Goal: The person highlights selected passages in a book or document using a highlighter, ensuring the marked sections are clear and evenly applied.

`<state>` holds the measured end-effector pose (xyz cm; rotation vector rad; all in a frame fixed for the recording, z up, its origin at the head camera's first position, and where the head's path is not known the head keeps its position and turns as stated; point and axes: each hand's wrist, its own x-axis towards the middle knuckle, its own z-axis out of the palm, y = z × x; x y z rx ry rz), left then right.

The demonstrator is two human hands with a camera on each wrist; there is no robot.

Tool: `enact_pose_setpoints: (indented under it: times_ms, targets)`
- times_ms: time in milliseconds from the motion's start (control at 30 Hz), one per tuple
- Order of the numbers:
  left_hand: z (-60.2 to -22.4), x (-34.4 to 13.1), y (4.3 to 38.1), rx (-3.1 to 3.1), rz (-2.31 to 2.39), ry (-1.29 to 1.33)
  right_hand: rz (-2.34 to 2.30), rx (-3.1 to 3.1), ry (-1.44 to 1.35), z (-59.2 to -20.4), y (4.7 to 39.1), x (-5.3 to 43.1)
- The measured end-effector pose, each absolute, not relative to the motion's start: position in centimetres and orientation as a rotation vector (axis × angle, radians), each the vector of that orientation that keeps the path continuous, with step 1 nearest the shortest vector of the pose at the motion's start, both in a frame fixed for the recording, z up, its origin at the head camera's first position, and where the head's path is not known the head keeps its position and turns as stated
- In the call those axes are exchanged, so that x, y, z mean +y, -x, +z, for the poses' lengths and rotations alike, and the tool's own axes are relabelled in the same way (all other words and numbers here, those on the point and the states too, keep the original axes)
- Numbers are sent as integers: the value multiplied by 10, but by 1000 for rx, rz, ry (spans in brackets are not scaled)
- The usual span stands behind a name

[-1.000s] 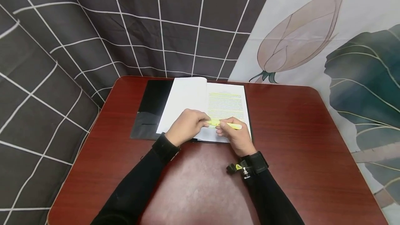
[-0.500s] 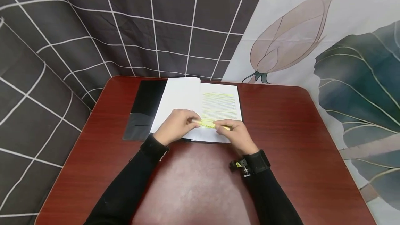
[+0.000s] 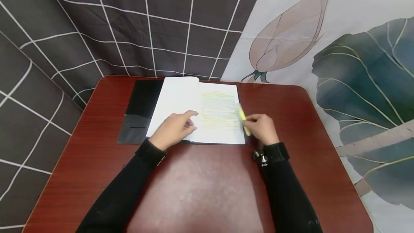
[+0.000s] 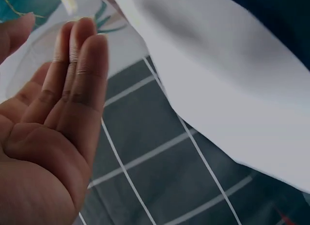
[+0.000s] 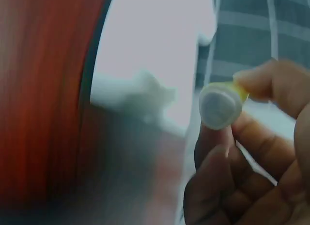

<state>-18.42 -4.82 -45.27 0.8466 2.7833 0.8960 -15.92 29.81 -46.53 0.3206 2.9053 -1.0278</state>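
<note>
A yellow highlighter (image 3: pixel 243 117) is pinched in my right hand (image 3: pixel 264 128), standing steeply by the right edge of the printed page (image 3: pixel 223 136). Its pale round end (image 5: pixel 220 109) faces the camera in the right wrist view, between thumb and fingers. Rows of text on that page carry yellow highlighting. My left hand (image 3: pixel 174 127) is over the turned white page (image 3: pixel 178 96), thumb and fingers apart with nothing between them. Seen from the left wrist, the fingers (image 4: pixel 89 84) extend nearly straight. Both pages belong to an open black folder (image 3: pixel 145 98).
The folder lies near the far edge of a reddish-brown wooden table (image 3: pixel 284 107). Behind and left hangs a dark grid-patterned cloth (image 3: pixel 171 28); a white cloth with a flower print (image 3: pixel 288 35) hangs at the right.
Both hands were on the highlighter half a second ago. My left hand has let go; my right has carried it rightward and turned it upright. The head view has shifted slightly right.
</note>
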Motion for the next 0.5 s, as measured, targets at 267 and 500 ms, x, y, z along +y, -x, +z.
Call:
enact_pose_setpoints:
  times_ms: [267,500]
  targets:
    - [-457,-89,185,2895,829,-631,-864,2920,-491,-474,186,348]
    - [-468,-118,188,2935,750,-397,-886,2854,-551,-494,195,357]
